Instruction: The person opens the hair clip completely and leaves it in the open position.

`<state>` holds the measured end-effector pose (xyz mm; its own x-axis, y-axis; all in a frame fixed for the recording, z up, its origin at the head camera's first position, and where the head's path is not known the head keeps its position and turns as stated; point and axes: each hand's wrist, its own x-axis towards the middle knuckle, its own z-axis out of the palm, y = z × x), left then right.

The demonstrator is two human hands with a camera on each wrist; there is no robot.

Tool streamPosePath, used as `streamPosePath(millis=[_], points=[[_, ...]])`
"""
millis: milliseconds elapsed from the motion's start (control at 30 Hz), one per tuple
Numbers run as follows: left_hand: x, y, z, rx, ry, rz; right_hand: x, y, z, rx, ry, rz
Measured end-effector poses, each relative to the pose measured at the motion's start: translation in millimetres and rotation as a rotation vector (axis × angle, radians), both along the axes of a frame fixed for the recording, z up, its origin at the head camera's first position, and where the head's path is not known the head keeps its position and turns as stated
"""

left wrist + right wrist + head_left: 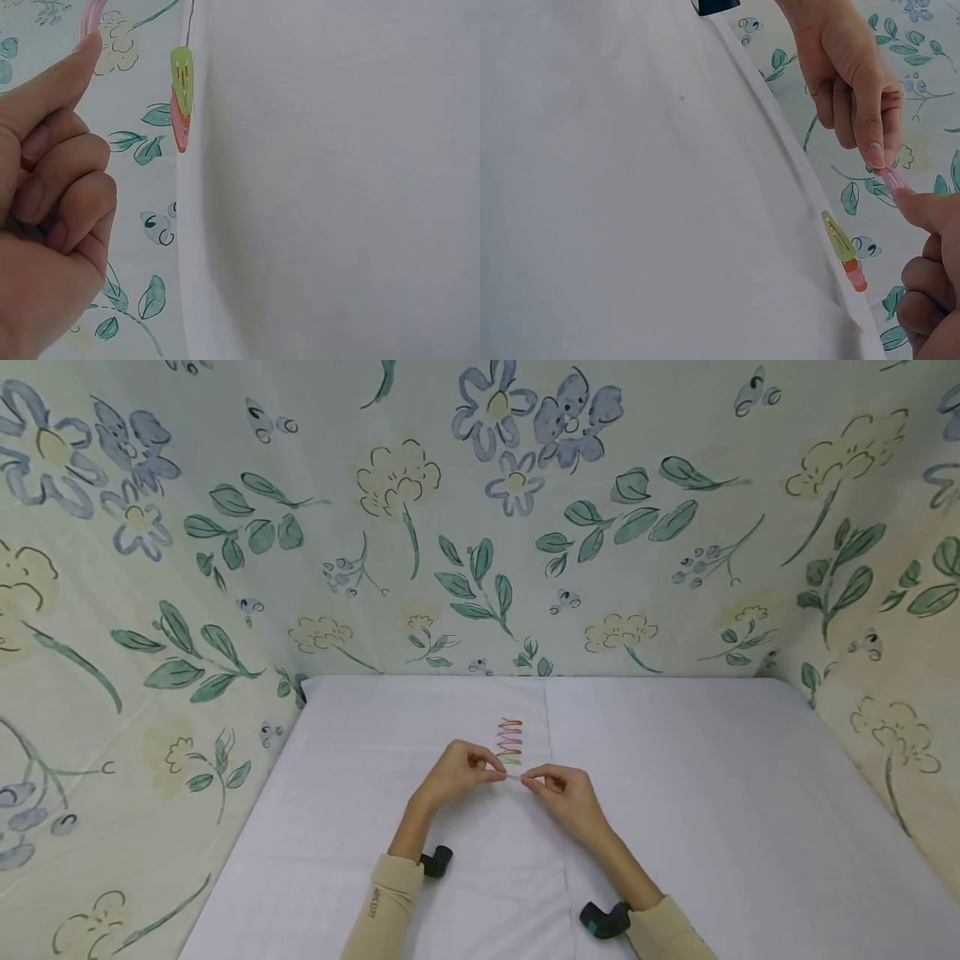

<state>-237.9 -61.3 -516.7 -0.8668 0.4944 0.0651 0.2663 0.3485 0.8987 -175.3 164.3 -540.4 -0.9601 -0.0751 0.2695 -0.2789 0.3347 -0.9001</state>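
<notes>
Between my two hands is a pink snap hair clip, raised above the table. My left hand pinches one end with thumb and forefinger. The right hand pinches the opposite end. In the left wrist view, only part of the pink clip shows, at the top edge. Just beyond the hands, several hair clips lie in a column on the cloth. A green clip is nearest, with orange and pink ones behind it. Both wrist views show the green clip in front, overlapping the others.
A white cloth with creases covers the table. Flower-print fabric hangs behind it and along both sides. A black device sits at the left wrist, another at the right wrist.
</notes>
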Motion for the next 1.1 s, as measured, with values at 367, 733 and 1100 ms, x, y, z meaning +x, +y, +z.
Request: streamPosePath(millis=[367,733,1100], points=[[1.0,2.0,1.3,0.011,0.008,0.048,-4.8,-9,-5.1,-0.033,0.033,-0.097],[-1.7,3.9,1.1,-0.029,0.078,0.108,-14.3,-13,-6.7,-0.015,0.043,-0.116],[-5.8,4.7,-4.8,-0.188,0.081,0.142,-25.1,-13,-19.0,0.103,0.038,-0.114]])
